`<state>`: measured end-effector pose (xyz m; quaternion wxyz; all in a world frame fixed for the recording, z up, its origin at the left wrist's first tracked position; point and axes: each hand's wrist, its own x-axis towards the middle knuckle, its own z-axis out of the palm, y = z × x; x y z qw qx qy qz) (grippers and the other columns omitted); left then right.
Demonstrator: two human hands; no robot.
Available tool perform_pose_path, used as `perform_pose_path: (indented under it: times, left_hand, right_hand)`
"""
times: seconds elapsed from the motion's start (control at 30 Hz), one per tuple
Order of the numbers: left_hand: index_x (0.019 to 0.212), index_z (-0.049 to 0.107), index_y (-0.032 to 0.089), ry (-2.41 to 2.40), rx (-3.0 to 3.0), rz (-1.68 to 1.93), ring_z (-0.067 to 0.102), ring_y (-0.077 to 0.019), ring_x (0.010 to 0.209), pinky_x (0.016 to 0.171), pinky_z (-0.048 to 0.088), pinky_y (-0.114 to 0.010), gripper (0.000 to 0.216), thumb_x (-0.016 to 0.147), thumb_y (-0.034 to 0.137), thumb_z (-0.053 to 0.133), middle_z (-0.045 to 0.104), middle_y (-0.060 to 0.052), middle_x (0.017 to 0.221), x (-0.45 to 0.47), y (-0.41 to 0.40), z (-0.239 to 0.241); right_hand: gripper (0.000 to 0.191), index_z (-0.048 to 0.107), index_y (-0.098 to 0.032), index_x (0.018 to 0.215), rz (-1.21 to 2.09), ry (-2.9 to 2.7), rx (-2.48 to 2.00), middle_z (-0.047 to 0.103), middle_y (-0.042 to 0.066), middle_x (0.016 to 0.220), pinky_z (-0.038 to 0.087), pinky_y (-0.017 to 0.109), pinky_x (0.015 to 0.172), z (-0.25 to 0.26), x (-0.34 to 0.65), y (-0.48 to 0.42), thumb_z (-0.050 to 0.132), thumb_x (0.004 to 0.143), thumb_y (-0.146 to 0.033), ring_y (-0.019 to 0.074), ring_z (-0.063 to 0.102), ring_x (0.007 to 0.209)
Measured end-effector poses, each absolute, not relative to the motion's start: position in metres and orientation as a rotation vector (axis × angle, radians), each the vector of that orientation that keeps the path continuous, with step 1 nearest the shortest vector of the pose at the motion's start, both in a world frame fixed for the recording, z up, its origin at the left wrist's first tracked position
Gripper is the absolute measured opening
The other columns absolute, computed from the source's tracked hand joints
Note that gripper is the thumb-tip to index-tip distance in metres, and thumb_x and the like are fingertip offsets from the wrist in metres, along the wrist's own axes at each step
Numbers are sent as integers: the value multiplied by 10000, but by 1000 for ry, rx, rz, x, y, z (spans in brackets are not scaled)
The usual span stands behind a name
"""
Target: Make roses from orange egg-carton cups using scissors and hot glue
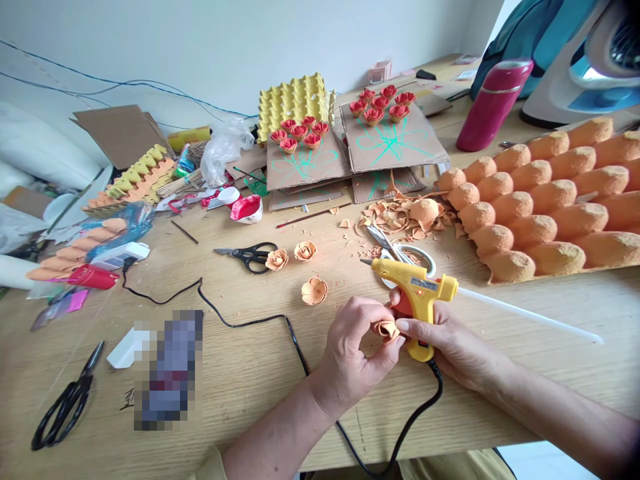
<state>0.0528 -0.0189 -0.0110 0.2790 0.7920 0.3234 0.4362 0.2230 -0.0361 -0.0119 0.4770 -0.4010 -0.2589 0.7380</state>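
Observation:
My left hand (pixel 353 350) is closed in a pinch on a small rolled orange paper flower (pixel 386 329). My right hand (pixel 443 340) grips the handle of a yellow hot glue gun (pixel 417 293), and its thumb also touches the flower. The gun's nozzle points left, a white glue stick (pixel 530 313) juts out behind it to the right, and its black cord (pixel 250 323) trails across the wooden table (pixel 260 380). Three finished orange paper flowers (pixel 314 291) lie just beyond my hands.
Black scissors (pixel 249 255) lie mid-table and a second black pair (pixel 65 403) sits front left. An orange egg tray (pixel 550 200) fills the right side beside cut scraps (pixel 400 220). Cardboard sheets with red flowers (pixel 345 143), a yellow egg tray (pixel 293 100), a magenta bottle (pixel 490 103) stand behind.

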Motion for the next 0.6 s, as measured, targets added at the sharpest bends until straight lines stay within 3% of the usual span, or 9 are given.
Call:
perform_pose_path:
  times: [0.37, 0.6]
  left_hand:
    - [1104, 552, 217, 856, 2081, 1168, 637, -205, 917, 829, 533, -358, 269, 869, 168, 674, 637, -68, 1001, 51, -21, -12]
    - [1052, 559, 213, 875, 2087, 1171, 628, -188, 881, 809, 523, -343, 202, 881, 174, 660, 634, -53, 962, 52, -22, -9]
  right_hand:
    - [416, 651, -227, 940, 1851, -627, -926, 656, -18, 761, 439, 209, 601, -11, 223, -37, 915, 668, -399, 120, 554, 669]
    - [435, 632, -216, 966, 1854, -637, -947, 649, -10, 783, 441, 205, 599, -14, 224, -39, 911, 680, -389, 117, 560, 686]
